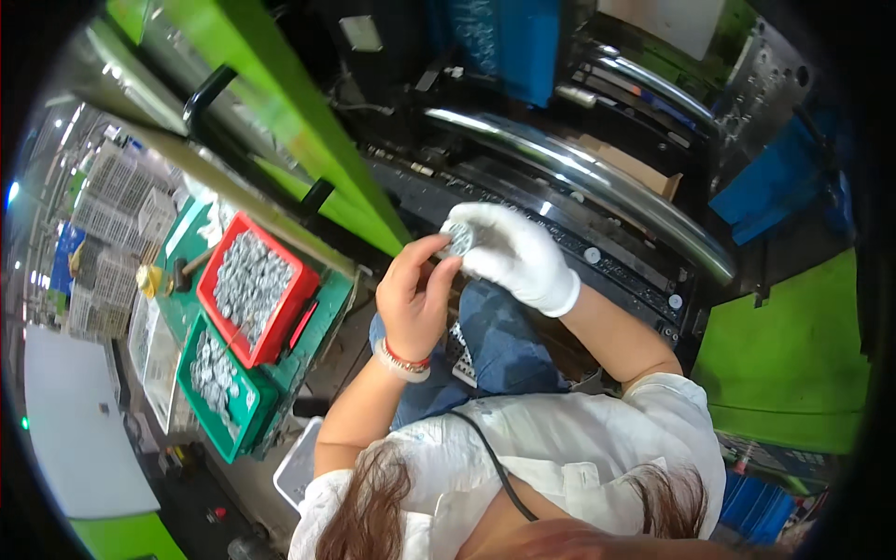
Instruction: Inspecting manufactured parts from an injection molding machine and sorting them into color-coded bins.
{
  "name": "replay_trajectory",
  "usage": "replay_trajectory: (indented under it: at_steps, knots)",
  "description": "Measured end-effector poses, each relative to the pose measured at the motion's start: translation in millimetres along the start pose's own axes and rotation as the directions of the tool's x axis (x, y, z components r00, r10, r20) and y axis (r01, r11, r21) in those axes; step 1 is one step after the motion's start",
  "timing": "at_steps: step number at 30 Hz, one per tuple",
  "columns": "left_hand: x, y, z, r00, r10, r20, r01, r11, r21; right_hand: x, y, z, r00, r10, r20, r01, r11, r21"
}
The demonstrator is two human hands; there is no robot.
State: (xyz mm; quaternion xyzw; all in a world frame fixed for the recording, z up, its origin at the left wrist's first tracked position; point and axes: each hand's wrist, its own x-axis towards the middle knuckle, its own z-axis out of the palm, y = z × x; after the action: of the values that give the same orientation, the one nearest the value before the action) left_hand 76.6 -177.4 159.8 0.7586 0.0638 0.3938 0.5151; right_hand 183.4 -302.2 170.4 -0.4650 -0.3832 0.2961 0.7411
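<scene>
Grey round part (460, 240): I observe it pinched by bare left hand (413, 297) and white-gloved right hand (525, 257), visible face toward camera; long axis indeterminable

Industrial workshop interior, fisheye view. Upper left, a bright green machine frame (299, 121) with black handles (207, 96) slants across the scene; upper right, polished steel bars (597, 173) cross the dark machine bed. Lower right, a green panel (784, 355). Left, a green-topped counter (182, 299); beyond it, stacked pale crates (121, 196) and small bright lights (13, 193). Lower left, a smooth white panel (79, 420) above a green base (131, 537).
</scene>
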Motion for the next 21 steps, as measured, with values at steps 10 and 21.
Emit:
replay_trajectory:
  at_steps: [10, 21]
  knots:
    - [9, -20, 8, 0.983, 0.147, 0.107, -0.157, 0.984, 0.086, 7, -17, -23, 0.999, -0.046, 0.026, 0.052, 0.916, -0.398]
    - [-41, -102, -36, 0.963, -0.196, 0.186, 0.131, 0.94, 0.314, 99, -104, -204, 0.725, -0.496, -0.477, 0.253, 0.837, -0.486]
